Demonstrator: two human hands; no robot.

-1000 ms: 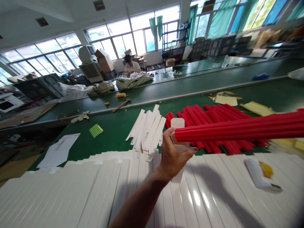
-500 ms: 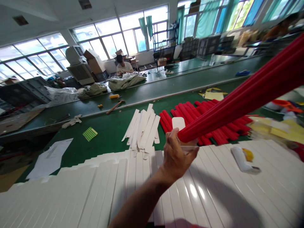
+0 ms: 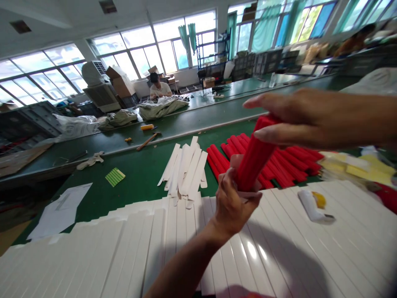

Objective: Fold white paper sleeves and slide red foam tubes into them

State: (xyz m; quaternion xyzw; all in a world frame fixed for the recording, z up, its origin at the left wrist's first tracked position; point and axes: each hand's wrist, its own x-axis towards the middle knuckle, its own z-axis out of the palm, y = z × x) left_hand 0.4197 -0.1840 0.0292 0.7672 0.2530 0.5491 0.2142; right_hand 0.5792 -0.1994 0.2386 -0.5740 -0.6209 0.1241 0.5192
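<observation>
A red ribbed bundle (image 3: 256, 159) stands tilted over the table, its lower end in my left hand (image 3: 231, 203), whose fingers wrap round it and a pale strip. At the bundle's top is my right hand (image 3: 291, 118), partly blurred, with thumb and fingers apart on either side of the red end. Behind the bundle lie several red rolls (image 3: 287, 169) on the green table. White strips (image 3: 186, 167) form a loose pile left of my left hand. Long white panels (image 3: 133, 244) cover the near side beneath my arm.
A white and yellow tape dispenser (image 3: 314, 205) rests on the panels at right. A hammer (image 3: 147, 141), a green card (image 3: 115, 176) and paper sheets (image 3: 60, 211) lie to the left. One person (image 3: 159, 87) sits beyond the far table.
The red bundle, which reached far to the upper right, now looks much shorter and more upright. My right hand has come into view at its top. My left hand keeps its hold.
</observation>
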